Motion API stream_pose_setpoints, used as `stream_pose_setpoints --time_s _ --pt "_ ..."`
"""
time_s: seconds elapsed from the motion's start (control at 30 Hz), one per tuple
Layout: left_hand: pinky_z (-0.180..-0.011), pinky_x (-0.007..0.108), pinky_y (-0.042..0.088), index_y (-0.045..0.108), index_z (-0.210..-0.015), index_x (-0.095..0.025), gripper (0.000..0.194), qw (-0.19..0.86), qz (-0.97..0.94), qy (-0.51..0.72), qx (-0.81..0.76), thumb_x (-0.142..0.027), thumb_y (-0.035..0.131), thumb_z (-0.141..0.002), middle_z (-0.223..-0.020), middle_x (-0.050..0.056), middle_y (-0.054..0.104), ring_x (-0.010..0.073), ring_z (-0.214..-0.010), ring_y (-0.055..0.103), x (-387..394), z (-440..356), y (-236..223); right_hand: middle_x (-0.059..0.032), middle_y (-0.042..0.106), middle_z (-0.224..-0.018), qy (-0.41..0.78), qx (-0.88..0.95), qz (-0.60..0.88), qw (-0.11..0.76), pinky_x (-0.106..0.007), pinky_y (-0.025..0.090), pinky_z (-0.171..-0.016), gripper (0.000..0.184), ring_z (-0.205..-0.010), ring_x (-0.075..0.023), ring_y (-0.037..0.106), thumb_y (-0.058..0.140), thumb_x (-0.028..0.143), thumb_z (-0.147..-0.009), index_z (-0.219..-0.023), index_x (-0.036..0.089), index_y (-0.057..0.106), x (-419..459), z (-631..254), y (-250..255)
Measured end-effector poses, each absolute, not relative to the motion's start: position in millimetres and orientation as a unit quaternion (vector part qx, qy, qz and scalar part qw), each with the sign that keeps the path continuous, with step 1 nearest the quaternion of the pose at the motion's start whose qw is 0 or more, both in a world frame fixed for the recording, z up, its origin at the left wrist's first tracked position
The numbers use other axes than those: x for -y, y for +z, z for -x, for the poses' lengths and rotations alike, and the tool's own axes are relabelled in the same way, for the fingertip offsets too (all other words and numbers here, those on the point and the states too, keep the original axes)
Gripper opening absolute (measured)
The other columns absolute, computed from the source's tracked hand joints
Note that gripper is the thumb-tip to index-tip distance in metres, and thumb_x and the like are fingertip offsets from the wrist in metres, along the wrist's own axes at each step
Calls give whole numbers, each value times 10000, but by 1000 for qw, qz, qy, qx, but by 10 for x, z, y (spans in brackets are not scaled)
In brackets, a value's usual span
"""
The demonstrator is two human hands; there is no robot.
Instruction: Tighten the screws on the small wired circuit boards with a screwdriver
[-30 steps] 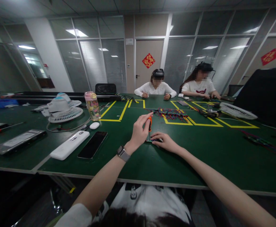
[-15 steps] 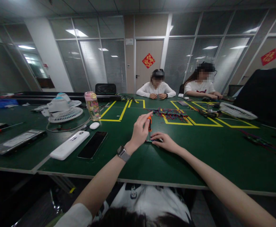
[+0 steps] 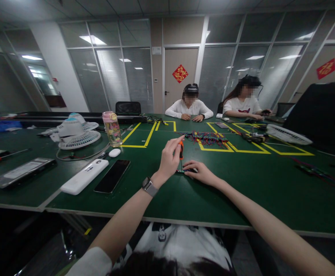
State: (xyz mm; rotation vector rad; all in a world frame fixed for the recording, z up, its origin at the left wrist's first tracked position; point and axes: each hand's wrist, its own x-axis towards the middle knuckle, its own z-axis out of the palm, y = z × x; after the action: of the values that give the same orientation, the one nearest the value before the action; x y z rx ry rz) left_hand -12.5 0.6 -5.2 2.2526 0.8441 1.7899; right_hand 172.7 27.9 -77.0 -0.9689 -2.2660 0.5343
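Observation:
My left hand (image 3: 169,156), with a watch (image 3: 149,186) on the wrist, is closed round the orange and black handle of a screwdriver (image 3: 181,150). The screwdriver stands upright, and its thin shaft comes down onto a small green circuit board (image 3: 180,171) lying on the table. From the right, my right hand (image 3: 200,171) grips the board with its fingers and steadies it against the table top. Those fingers hide much of the board, and the exact spot under the screwdriver's tip is too small to make out.
Beyond my hands lies a heap of wired boards (image 3: 209,139). Left of them are a black phone (image 3: 112,176), a white power bank (image 3: 85,176), a bottle (image 3: 112,129) and fans (image 3: 77,134). Two people sit across the green table (image 3: 156,207). More wired boards (image 3: 316,170) lie right.
My hands and the screwdriver have hardly moved. Across the table, one person's hands have come down flat and apart; the person at right has lifted a small dark object.

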Motion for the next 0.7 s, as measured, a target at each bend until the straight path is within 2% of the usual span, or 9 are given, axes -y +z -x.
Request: stream_pose_setpoints --time_s 0.23,0.33,0.47,0.57,0.7 --pt "-777 272 450 674 -974 -196 150 26 -720 619 -312 -246 616 -845 -854 27 564 144 -805 545 -1 116 -50 -91 657 -1072 198 857 369 301 -372 466 -908 188 -976 -225 619 626 302 -825 -943 215 744 -285 -1726 -774" --pt "-786 266 449 669 -1009 -202 175 41 -721 617 -313 -251 553 -887 -878 32 557 141 -828 548 3 119 -47 -89 661 -1067 200 856 362 310 -377 466 -909 191 -971 -226 621 629 315 -822 -941 219 743 -288 -1728 -779" --pt "-884 293 436 595 -1173 -207 295 67 -747 596 -288 -188 403 -950 -1051 66 598 159 -993 552 7 124 -45 -88 662 -1060 200 856 359 312 -373 463 -914 192 -972 -224 621 625 322 -825 -935 219 745 -281 -1724 -773" --pt "-902 308 435 583 -1180 -207 290 62 -750 600 -270 -176 417 -943 -1061 61 630 164 -1005 558 7 123 -47 -86 660 -1058 204 856 362 308 -369 463 -916 193 -968 -219 622 624 319 -826 -941 220 743 -275 -1721 -763" --pt "-799 284 456 652 -1038 -207 183 29 -728 620 -291 -213 553 -884 -884 35 609 151 -846 563 2 118 -51 -88 657 -1066 208 855 363 305 -370 463 -918 196 -971 -219 619 622 319 -829 -946 217 741 -271 -1722 -757"
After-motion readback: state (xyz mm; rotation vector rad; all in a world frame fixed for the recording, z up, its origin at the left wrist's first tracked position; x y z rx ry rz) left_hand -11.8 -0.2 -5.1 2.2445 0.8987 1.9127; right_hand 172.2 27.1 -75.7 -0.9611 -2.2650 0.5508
